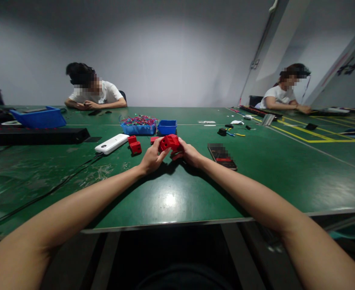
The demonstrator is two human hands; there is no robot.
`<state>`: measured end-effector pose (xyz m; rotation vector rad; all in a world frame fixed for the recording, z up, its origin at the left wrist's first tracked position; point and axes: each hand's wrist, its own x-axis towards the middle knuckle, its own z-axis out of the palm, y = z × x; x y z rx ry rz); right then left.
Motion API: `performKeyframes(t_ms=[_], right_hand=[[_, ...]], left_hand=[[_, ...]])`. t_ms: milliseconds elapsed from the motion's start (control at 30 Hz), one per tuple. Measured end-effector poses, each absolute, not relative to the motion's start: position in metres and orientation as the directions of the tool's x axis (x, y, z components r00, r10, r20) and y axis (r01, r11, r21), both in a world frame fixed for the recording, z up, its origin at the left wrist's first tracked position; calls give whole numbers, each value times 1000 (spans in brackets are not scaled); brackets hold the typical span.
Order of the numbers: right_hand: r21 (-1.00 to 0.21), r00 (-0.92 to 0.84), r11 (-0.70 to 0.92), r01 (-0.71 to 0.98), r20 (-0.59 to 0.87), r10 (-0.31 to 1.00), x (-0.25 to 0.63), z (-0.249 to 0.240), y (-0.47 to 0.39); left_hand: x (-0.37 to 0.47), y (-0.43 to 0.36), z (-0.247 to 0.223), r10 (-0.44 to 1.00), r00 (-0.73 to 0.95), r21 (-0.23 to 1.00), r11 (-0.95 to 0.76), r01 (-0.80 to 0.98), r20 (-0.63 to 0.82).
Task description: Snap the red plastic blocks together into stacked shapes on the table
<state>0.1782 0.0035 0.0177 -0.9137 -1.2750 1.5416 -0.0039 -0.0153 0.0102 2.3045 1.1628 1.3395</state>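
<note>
Head view: the left hand (152, 158) and right hand (191, 154) have their grip clamped on a red, blocky, plastic-looking part (170, 141) over the green bench (171, 187); work looks under way; whether the loose red blocks (135, 148) leftward are done or waiting I cannot tell; a blue plastic tray (139, 130) of coloured wires (139, 120) stands beyond, unobstructive.
</note>
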Motion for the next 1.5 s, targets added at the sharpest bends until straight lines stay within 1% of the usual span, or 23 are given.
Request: performKeyframes(t_ms=[67,133,233,300,400,467,567,667,733,833,1067,1167,1300,1500], right_hand=[[-981,-326,-32,-192,33,945,178,17,3],[-986,-354,-21,-167,40,934,177,15,4],[-993,-360,1,-120,44,932,176,11,6],[-991,-337,40,-125,80,938,176,9,7],[-988,-340,71,-134,113,933,177,8,6],[-991,-371,52,-122,94,924,177,10,6],[-993,-417,34,-110,77,906,177,14,5],[-997,-425,26,-71,53,904,178,15,4],[-999,-423,36,-38,49,905,180,15,3],[-996,-444,84,-20,84,892,181,12,3],[-995,-456,99,-5,90,886,182,10,3],[-995,-449,94,-31,97,888,181,12,2],[-996,-435,28,-85,62,898,180,13,4],[-994,-427,3,-109,49,903,178,10,8]], left_hand=[[-5,-15,10,728,228,548,-651,525,646],[-5,-15,10,702,237,514,-671,534,671],[-5,-16,8,641,347,413,-733,540,684],[-4,-18,6,600,426,356,-774,524,678],[-2,-20,6,566,464,326,-802,501,681],[0,-21,8,584,407,357,-784,508,703],[2,-20,12,669,218,492,-694,526,710],[0,-12,13,760,39,638,-571,517,649],[-3,-6,11,797,12,691,-532,489,604],[-6,-3,10,819,46,708,-522,475,573],[-3,-11,13,792,168,636,-579,511,587],[-2,-8,10,785,263,614,-607,504,561],[-2,-8,8,749,407,539,-661,522,524],[-3,-11,10,777,393,546,-627,556,492]])
